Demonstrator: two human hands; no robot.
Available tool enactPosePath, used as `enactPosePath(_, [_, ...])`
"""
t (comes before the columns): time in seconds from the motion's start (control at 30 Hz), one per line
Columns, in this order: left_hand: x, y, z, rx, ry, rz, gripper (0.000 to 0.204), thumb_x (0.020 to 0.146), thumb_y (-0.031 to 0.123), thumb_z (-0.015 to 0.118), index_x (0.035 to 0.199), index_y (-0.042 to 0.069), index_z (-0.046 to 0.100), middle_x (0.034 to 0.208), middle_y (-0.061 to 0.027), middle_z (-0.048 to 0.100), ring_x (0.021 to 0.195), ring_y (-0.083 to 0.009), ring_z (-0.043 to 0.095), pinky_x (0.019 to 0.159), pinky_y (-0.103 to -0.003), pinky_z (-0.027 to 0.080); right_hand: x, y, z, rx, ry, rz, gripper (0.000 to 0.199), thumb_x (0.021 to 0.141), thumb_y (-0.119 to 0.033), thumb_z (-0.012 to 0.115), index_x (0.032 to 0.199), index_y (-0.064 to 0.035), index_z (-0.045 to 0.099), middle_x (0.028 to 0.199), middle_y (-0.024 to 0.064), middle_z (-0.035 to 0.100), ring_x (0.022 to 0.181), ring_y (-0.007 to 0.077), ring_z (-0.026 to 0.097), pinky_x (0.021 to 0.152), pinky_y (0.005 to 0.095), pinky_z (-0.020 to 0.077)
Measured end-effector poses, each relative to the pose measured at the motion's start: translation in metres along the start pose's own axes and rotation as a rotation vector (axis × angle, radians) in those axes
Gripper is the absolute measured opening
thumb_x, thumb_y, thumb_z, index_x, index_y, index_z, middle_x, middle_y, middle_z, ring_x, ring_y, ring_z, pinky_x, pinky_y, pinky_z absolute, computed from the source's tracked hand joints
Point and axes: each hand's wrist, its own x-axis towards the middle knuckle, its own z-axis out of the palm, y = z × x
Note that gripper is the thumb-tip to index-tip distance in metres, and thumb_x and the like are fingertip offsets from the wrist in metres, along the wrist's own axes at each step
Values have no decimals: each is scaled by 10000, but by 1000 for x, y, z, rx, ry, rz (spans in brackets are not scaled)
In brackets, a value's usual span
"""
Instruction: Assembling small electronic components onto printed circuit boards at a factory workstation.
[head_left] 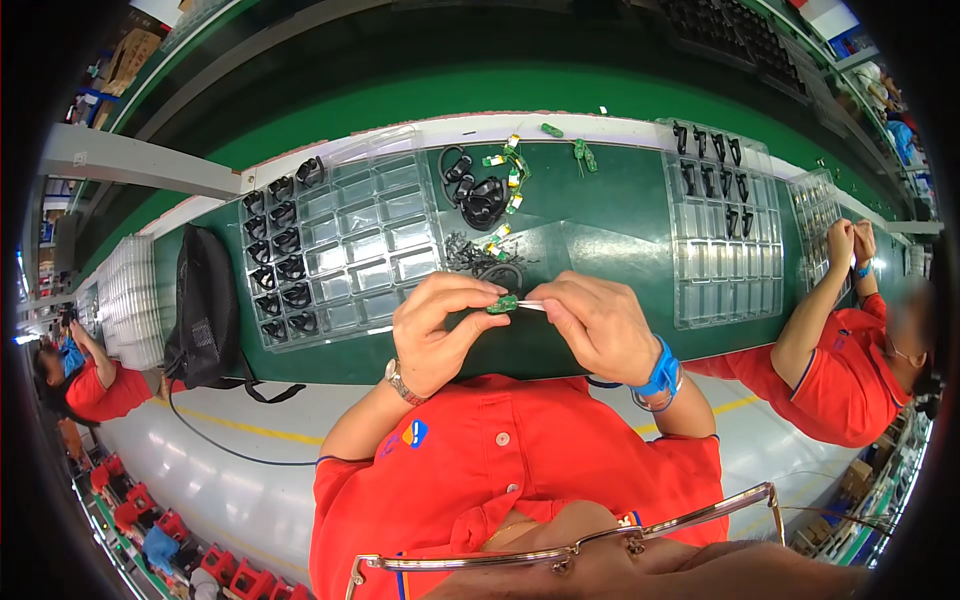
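My left hand (433, 332) pinches a small green circuit board (503, 304) between thumb and fingers, above the near side of the green mat (610, 250). Closed round a pair of thin, pale tweezers (533, 305), my right hand (604, 324) brings their tip to the board's right edge. Just beyond my fingers lie a heap of small black parts (470, 252) and black cable loops (503, 274). Farther back are black coiled-cable pieces (482, 200) and several loose green boards with yellow tape (515, 178).
A clear compartment tray (375, 215) at left holds black pieces in its left columns. Another clear tray (725, 285) at right has black parts in its far rows. A black bag (203, 300) hangs at the bench's left edge. Co-workers in red (845, 375) sit on both sides.
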Motion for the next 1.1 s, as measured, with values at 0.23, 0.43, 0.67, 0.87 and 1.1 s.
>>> enactPosePath(0.23, [2, 1, -1, 50, 5, 20, 270, 676, -151, 711, 903, -20, 644, 942, -127, 603, 868, -233, 658, 748, -310, 562, 1, 0, -1, -121, 17, -10, 96, 876, -122, 586, 884, -45, 643, 747, 90, 591, 662, 282, 596, 585, 378, 476])
enactPosePath(0.43, [0, 1, -1, 41, -5, -2, 274, 678, -154, 708, 911, -26, 639, 956, -127, 599, 878, -231, 652, 757, -312, 562, 4, 2, -2, 23, -15, 18, 104, 879, -64, 554, 894, -30, 651, 704, 89, 585, 626, 249, 592, 568, 347, 455])
enactPosePath(0.67, [0, 0, 4, -98, 7, -102, 287, 679, -108, 734, 938, -12, 658, 948, -118, 616, 858, -207, 642, 735, -299, 538, 3, 6, -3, 327, -90, 150, 175, 928, -108, 508, 905, -12, 653, 698, 83, 591, 613, 212, 576, 576, 324, 449])
enactPosePath(0.87, [0, 0, 1, -43, -23, -68, 288, 682, -144, 715, 939, -32, 646, 963, -123, 595, 873, -211, 636, 765, -302, 544, 3, 6, -8, 128, -73, 79, 156, 913, -103, 527, 896, -12, 652, 696, 90, 592, 614, 223, 591, 574, 329, 458])
enactPosePath(1.1, [4, 5, 2, 78, -23, -20, 282, 659, -118, 738, 908, -11, 662, 929, -120, 623, 839, -202, 632, 722, -293, 525, 4, 7, -7, 19, -73, 67, 138, 905, -103, 544, 882, -21, 651, 706, 93, 599, 602, 232, 603, 565, 335, 469])
